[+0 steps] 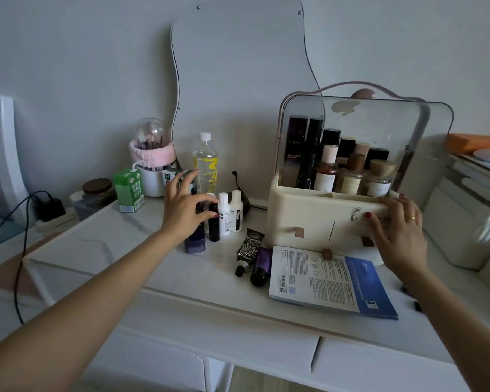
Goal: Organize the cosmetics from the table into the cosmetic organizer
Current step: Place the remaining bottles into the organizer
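Cream plastic cosmetic organizer [309, 213] with clear raised lid stands at the right rear of the white marble-look table [125, 250], top compartment filled with upright bottles; right hand [396, 230] lies flat against its front face, fingers spread, grasping nothing. Left hand [186, 206], fingers loosely curled and unclenched, is at a cluster of small upright bottles left of the organizer, thumb touching a slim black bottle [214, 222] beside two white bottles [229, 213]. Two dark tubes [252, 256] lie in front, next to a blue-and-white leaflet [331, 281] resting against the organizer's base.
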